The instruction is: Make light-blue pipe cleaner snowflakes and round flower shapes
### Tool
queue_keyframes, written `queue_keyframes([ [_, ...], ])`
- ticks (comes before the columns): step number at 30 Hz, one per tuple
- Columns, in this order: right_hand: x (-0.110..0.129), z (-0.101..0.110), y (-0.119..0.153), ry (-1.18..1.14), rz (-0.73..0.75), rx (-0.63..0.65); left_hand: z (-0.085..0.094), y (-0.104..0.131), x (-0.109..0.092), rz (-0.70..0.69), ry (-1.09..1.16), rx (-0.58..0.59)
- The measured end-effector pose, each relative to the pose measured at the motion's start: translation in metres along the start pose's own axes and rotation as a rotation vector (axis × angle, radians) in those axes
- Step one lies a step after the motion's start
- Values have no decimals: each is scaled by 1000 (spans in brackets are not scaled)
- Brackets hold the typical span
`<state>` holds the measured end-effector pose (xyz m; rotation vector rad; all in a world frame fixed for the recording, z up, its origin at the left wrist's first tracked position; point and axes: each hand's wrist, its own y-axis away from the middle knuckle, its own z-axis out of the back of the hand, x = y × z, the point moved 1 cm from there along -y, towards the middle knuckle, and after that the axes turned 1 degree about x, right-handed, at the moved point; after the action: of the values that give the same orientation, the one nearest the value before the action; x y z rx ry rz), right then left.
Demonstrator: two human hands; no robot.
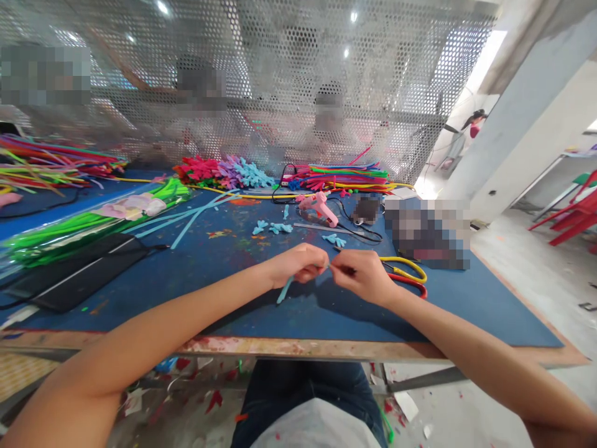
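Note:
My left hand (303,262) is closed around a light blue fuzzy stem (285,290), whose end sticks out below the palm. Close beside it, my right hand (361,274) is pinched at the fingertips, near the stem's other end; a tiny pale bit shows between the two hands. Scissors with yellow and red handles (410,277) lie partly behind my right hand. Just beyond the hands are small light blue twisted pieces (280,228) and one more blue piece (334,240). A pink glue gun (319,207) rests farther back.
Long light blue stems (186,214) and a bagged green bundle (93,218) lie left, near a black case (79,270). Finished-looking red, purple and blue clusters (224,172) and colourful stems (345,176) line the back, before a perforated metal screen (280,81). Cables cross the blue table (261,320).

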<state>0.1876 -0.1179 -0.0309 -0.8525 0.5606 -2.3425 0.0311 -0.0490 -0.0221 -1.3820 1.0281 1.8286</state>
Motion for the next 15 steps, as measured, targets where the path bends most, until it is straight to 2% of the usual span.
queue_keyframes([
  [2,3,3,3,310,386,92,2,1,3,162,152,148],
  [4,5,5,6,533,697,179,3,2,6,291,221,266],
  [6,4,7,8,663,882,196,3,3,9,401,270,363],
  [7,3,8,8,690,927,195,3,3,9,446,297,402],
  [9,0,11,6,675,903,169,4,2,8,461,375,421],
  [10,-3,12,4,638,825,130,4,1,7,407,422,384],
  [11,-6,13,2,585,705,62,5,0,5,313,464,307],
  [13,-12,15,-3,448,390,-139,6,-4,2,64,516,72],
  [15,-16,15,-6,325,135,-317,5,-6,2,-118,512,-139],
])
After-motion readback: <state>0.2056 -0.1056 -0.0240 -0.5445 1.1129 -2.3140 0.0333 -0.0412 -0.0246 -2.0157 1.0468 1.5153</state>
